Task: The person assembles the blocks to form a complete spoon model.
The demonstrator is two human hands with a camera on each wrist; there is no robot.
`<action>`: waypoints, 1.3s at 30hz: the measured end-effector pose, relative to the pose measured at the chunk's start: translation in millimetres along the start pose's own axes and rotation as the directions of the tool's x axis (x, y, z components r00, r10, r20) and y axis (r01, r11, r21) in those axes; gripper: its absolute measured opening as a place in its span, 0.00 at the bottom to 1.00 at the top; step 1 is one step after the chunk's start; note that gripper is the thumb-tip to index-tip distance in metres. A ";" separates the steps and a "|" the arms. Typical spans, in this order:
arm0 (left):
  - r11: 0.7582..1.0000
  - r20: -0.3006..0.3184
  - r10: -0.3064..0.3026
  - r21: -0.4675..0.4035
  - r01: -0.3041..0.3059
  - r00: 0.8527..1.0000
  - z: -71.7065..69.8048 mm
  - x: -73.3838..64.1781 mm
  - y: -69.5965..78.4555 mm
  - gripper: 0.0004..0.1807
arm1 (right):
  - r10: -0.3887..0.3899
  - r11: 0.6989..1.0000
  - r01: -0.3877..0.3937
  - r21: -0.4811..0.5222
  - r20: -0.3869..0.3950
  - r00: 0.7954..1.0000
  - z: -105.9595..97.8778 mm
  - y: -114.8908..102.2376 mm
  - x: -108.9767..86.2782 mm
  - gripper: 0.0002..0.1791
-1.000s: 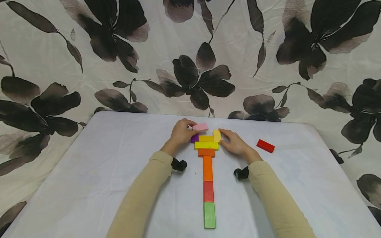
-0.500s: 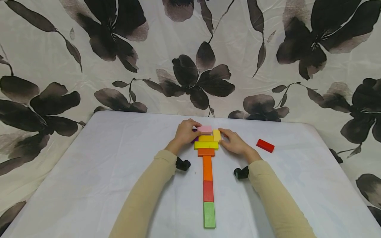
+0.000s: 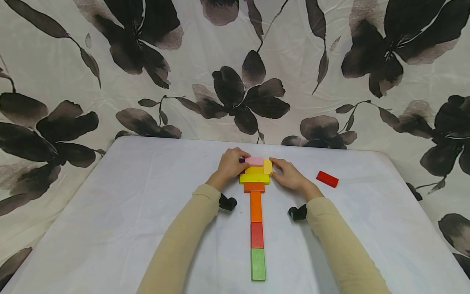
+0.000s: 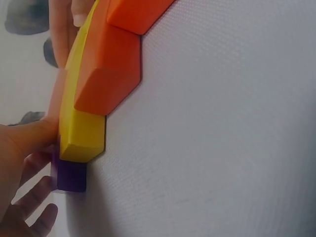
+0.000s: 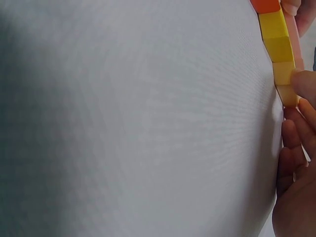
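Note:
In the head view my left hand (image 3: 231, 163) pinches a pink block (image 3: 255, 161) between thumb and fingers at its left end. The pink block lies against the far side of an amber-yellow block (image 3: 254, 170). A purple block (image 4: 72, 175) stands beside the left hand's fingers in the left wrist view, mostly hidden by that hand from above. My right hand (image 3: 288, 174) grips a light yellow block (image 3: 268, 166) at its right side, thumb on the near corner and forefinger on the far one. Nearer lies a bright yellow block (image 3: 254, 178) set crosswise.
Below the yellow blocks runs a line: a crosswise orange block (image 3: 254, 187), a lengthwise orange block (image 3: 256, 206), a red block (image 3: 257, 235) and a green block (image 3: 258, 264). A loose red block (image 3: 327, 179) lies at the right on the white table (image 3: 147, 220). Floral cloth hangs behind.
My left hand has moved right with the pink block, bringing it from a tilted position to lie straight beside the light yellow block. The right hand has stayed in place.

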State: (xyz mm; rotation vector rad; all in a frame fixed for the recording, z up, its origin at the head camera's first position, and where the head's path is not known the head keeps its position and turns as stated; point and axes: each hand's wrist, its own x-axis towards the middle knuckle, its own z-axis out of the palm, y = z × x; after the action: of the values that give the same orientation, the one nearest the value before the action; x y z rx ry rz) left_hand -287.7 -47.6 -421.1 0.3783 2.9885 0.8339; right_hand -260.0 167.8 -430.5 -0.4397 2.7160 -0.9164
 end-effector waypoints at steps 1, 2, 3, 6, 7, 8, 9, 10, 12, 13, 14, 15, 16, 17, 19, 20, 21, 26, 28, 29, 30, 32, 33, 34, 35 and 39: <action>1.000 0.002 -0.003 -0.001 0.003 1.000 0.1 -0.1 -0.2 0.16 | 0.000 1.000 0.000 0.001 0.000 1.000 0.0 0.0 0.1 0.32; 1.000 0.003 -0.004 -0.005 0.004 1.000 0.2 -0.2 -0.4 0.16 | -0.001 1.000 0.001 0.001 0.000 1.000 0.1 0.1 0.2 0.32; 1.000 0.005 -0.006 -0.010 0.006 1.000 0.3 -0.2 -0.6 0.16 | -0.001 1.000 0.001 0.000 0.000 1.000 0.1 0.1 0.4 0.32; 1.000 0.011 -0.004 -0.015 0.005 1.000 0.7 0.5 -1.6 0.16 | -0.005 1.000 0.005 -0.005 -0.003 1.000 0.3 0.7 0.9 0.33; 1.000 0.013 -0.005 -0.014 0.005 1.000 0.9 0.8 -2.0 0.16 | -0.008 1.000 0.008 -0.006 -0.003 1.000 0.3 0.9 1.1 0.33; 1.000 0.018 -0.008 -0.017 0.008 1.000 1.1 1.1 -2.4 0.16 | -0.010 1.000 0.010 -0.007 -0.004 1.000 0.4 1.1 1.3 0.32; 1.000 0.023 -0.011 -0.016 0.011 1.000 1.3 1.5 -2.8 0.17 | -0.010 1.000 0.010 -0.008 -0.005 1.000 0.5 1.4 1.5 0.33; 1.000 0.029 -0.013 -0.014 0.013 1.000 1.4 1.8 -3.1 0.17 | -0.011 1.000 0.011 -0.007 -0.005 1.000 0.7 1.7 1.7 0.33; 1.000 0.041 -0.016 -0.015 0.017 0.999 1.6 2.4 -3.5 0.17 | -0.013 1.000 0.013 -0.009 -0.006 1.000 0.9 2.3 2.1 0.32; 1.000 0.048 -0.018 -0.015 0.019 0.999 1.5 2.5 -3.6 0.17 | -0.014 1.000 0.014 -0.009 -0.006 1.000 1.0 2.3 2.1 0.32; 1.000 0.054 -0.019 -0.016 0.020 0.998 1.2 2.5 -3.6 0.17 | -0.013 1.000 0.013 -0.009 -0.007 1.000 1.1 2.4 2.2 0.32; 1.000 0.060 -0.018 -0.017 0.019 0.998 0.8 2.6 -3.3 0.17 | -0.013 1.000 0.013 -0.009 -0.007 1.000 1.1 2.4 2.2 0.33; 1.000 0.064 -0.017 -0.017 0.018 0.998 0.4 2.5 -3.1 0.18 | -0.014 1.000 0.014 -0.007 -0.007 1.000 1.1 2.4 2.2 0.33; 1.000 0.069 -0.017 -0.017 0.019 0.997 0.0 2.4 -2.9 0.18 | -0.017 1.000 0.017 -0.005 -0.007 1.000 1.1 2.4 2.1 0.33; 1.000 0.076 -0.016 -0.015 0.017 0.997 -0.8 2.0 -2.6 0.18 | -0.022 1.000 0.022 0.000 -0.007 1.000 1.2 2.4 2.1 0.33; 1.000 0.080 -0.015 -0.014 0.016 0.997 -1.1 1.9 -2.4 0.18 | -0.024 1.000 0.024 0.001 -0.007 1.000 1.2 2.5 2.1 0.33; 1.000 0.082 -0.012 -0.012 0.014 0.997 -1.2 1.7 -2.2 0.18 | -0.025 1.000 0.025 0.002 -0.007 1.000 1.3 2.6 2.2 0.33; 1.000 0.075 0.005 -0.020 -0.003 0.997 -1.7 0.9 -3.0 0.19 | -0.025 1.000 0.025 0.001 -0.007 1.000 2.1 3.7 3.2 0.33; 1.000 0.062 0.007 -0.031 -0.005 0.998 -2.2 0.4 -3.8 0.20 | -0.025 1.000 0.025 0.001 -0.008 1.000 2.5 4.0 3.7 0.33; 0.999 0.053 0.006 -0.034 -0.005 0.999 -2.5 0.2 -4.5 0.20 | -0.025 1.000 0.025 0.001 -0.009 1.000 2.7 4.2 3.9 0.33; 0.999 0.042 0.008 -0.036 -0.006 0.999 -2.9 -0.2 -5.4 0.19 | -0.025 1.000 0.025 0.001 -0.010 1.000 2.8 4.3 4.0 0.33; 0.999 0.028 0.002 -0.040 -0.001 1.000 -4.9 -1.0 -7.1 0.19 | -0.021 1.000 0.021 -0.001 -0.011 1.000 3.1 4.4 4.2 0.33; 0.999 0.023 -0.004 -0.044 0.005 1.000 -6.0 -1.5 -8.2 0.19 | -0.016 1.000 0.016 -0.002 -0.013 1.000 3.2 4.7 4.2 0.33; 0.999 0.023 -0.011 -0.048 0.012 1.000 -7.4 -2.1 -9.5 0.19 | -0.013 1.000 0.013 -0.004 -0.012 1.000 3.4 4.8 4.1 0.32; 0.998 0.023 -0.016 -0.054 0.017 1.000 -9.2 -2.7 -10.9 0.19 | -0.011 1.000 0.011 -0.005 -0.013 1.000 3.5 5.1 4.1 0.32; 0.996 0.036 -0.030 -0.085 0.033 0.999 -17.0 -6.7 -16.6 0.20 | -0.008 1.000 0.008 0.000 -0.017 1.000 2.6 5.6 2.2 0.32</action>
State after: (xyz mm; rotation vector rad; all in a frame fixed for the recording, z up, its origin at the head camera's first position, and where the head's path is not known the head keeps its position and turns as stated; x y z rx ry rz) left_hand -286.3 -71.6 -415.4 0.3391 2.9068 0.9386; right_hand -262.3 169.8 -436.3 -0.4454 2.7314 -0.9273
